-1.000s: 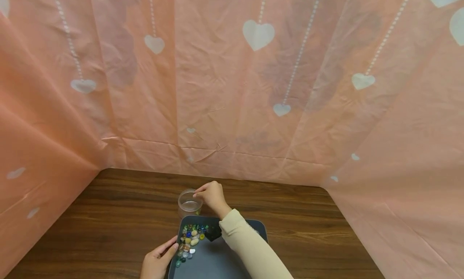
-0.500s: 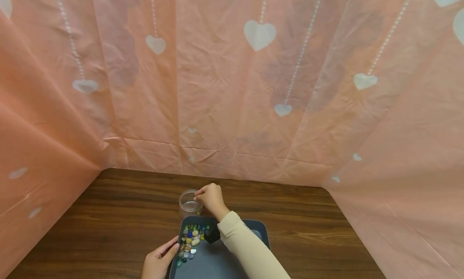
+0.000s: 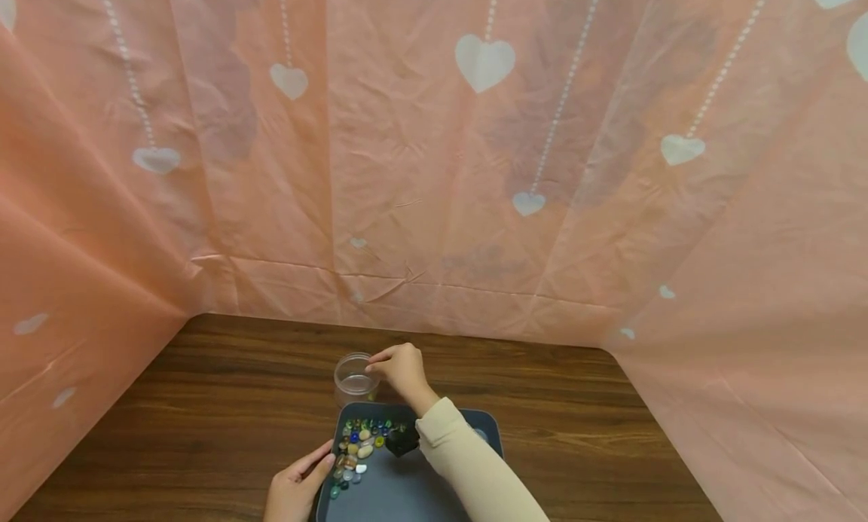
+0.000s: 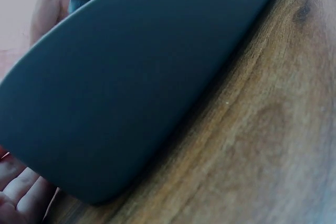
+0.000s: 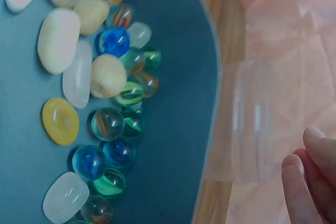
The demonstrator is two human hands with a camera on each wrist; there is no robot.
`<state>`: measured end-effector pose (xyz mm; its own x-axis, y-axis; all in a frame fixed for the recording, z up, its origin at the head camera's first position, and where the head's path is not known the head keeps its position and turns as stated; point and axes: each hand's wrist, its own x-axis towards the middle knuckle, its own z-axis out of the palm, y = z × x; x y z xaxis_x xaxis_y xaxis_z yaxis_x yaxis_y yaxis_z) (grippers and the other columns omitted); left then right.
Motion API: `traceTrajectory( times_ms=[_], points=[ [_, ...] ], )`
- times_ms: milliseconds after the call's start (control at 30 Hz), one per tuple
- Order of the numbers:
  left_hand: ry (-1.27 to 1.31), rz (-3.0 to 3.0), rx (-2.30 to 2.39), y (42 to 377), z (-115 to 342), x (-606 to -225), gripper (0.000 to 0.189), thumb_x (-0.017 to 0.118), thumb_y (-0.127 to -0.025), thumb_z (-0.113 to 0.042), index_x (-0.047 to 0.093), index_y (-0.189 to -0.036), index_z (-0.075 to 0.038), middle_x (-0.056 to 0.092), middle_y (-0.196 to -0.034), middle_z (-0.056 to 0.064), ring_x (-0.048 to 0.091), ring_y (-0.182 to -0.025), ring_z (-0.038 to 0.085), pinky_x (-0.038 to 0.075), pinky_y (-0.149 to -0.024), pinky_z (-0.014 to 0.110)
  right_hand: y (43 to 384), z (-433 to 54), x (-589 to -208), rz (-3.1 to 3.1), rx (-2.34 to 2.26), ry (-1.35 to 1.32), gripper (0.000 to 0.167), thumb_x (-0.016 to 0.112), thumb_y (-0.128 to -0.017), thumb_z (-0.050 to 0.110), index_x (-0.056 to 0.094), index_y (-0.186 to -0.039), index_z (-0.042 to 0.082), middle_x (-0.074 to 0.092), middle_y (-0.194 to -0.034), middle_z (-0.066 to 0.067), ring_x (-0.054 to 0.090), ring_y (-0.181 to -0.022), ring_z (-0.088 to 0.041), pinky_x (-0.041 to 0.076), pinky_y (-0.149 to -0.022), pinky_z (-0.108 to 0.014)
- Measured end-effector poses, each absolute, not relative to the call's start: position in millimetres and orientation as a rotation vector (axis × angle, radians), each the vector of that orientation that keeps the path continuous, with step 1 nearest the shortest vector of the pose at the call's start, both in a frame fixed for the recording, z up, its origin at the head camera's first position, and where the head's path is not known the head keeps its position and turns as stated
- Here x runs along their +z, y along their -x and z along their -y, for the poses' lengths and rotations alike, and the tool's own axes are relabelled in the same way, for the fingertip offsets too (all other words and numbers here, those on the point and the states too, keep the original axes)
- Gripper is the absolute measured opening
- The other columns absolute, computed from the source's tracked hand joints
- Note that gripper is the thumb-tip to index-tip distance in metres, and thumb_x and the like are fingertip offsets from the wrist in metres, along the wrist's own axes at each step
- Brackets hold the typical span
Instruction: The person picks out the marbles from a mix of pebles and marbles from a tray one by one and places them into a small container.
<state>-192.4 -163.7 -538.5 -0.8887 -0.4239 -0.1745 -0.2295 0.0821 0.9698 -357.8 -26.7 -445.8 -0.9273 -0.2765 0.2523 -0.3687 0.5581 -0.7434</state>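
Note:
My left hand (image 3: pixel 291 492) grips the left rim of a dark grey tray (image 3: pixel 400 484), thumb at the rim. In the left wrist view its fingers (image 4: pixel 26 190) show beyond the end of the tray's outer wall. Glass marbles (image 5: pixel 107 124) and smooth pebbles (image 5: pixel 59 40) lie along the tray's left and far sides. Behind the tray stands a clear jar (image 3: pixel 354 390) with a small yellow-green thing low at its right. My right hand (image 3: pixel 401 371) has its fingertips drawn together at the jar's right rim. I cannot tell whether anything sits between them.
The wooden table (image 3: pixel 576 431) reaches back to a pink curtain (image 3: pixel 434 206) with white hearts, which also hangs along both sides. A black wrist camera (image 3: pixel 402 441) sits under the right sleeve (image 3: pixel 475 462), over the tray.
The right hand stays at the jar's rim, shifted very slightly to the right. The left hand, tray and stones keep their places.

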Motion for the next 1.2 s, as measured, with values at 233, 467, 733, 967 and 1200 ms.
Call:
traceTrajectory(
  times_ms=[233, 467, 733, 967, 1200],
  points=[
    [-0.653, 2.208, -1.900, 192, 164, -538, 0.052, 0.075, -0.087, -0.042, 0.070, -0.123, -0.004, 0.071, -0.117, 0.021, 0.068, -0.087, 0.011, 0.055, -0.066, 0.023, 356, -2, -442, 2.596, 1.488, -0.448, 0.017, 0.085, -0.077, 0.020, 0.082, -0.083, 0.005, 0.078, -0.085, -0.011, 0.064, -0.070, -0.010, 0.046, -0.057, -0.020],
    [-0.637, 2.216, -1.875, 192, 165, -539, 0.049, 0.075, -0.088, -0.039, 0.070, -0.123, -0.004, 0.071, -0.118, 0.020, 0.068, -0.089, 0.011, 0.055, -0.067, 0.022, 344, -38, -449, 2.559, 1.731, -0.338, 0.022, 0.084, -0.079, 0.023, 0.081, -0.090, 0.003, 0.078, -0.091, -0.011, 0.071, -0.089, -0.015, 0.054, -0.072, -0.024],
    [-0.621, 2.221, -1.871, 192, 165, -539, 0.050, 0.075, -0.088, -0.041, 0.070, -0.123, -0.005, 0.070, -0.120, 0.019, 0.068, -0.092, 0.011, 0.055, -0.067, 0.020, 331, -64, -459, 2.575, 1.782, -0.264, 0.020, 0.084, -0.079, 0.018, 0.080, -0.090, 0.002, 0.078, -0.088, -0.012, 0.068, -0.081, -0.008, 0.054, -0.071, -0.026],
    [-0.611, 2.202, -1.896, 192, 165, -539, 0.048, 0.075, -0.089, -0.037, 0.070, -0.123, -0.004, 0.069, -0.121, 0.020, 0.067, -0.091, 0.010, 0.055, -0.068, 0.020, 321, -73, -471, 2.531, 2.041, -0.319, 0.023, 0.080, -0.082, 0.007, 0.076, -0.098, -0.009, 0.077, -0.090, -0.017, 0.075, -0.082, -0.015, 0.060, -0.077, -0.031],
    [-0.603, 2.174, -1.920, 191, 164, -539, 0.045, 0.075, -0.089, -0.033, 0.069, -0.124, -0.004, 0.069, -0.122, 0.019, 0.066, -0.088, 0.003, 0.055, -0.069, 0.019, 318, -79, -485, 2.583, 2.105, -0.389, 0.027, 0.081, -0.081, 0.008, 0.075, -0.101, -0.008, 0.077, -0.094, -0.016, 0.072, -0.079, -0.006, 0.060, -0.075, -0.027]
  ],
)
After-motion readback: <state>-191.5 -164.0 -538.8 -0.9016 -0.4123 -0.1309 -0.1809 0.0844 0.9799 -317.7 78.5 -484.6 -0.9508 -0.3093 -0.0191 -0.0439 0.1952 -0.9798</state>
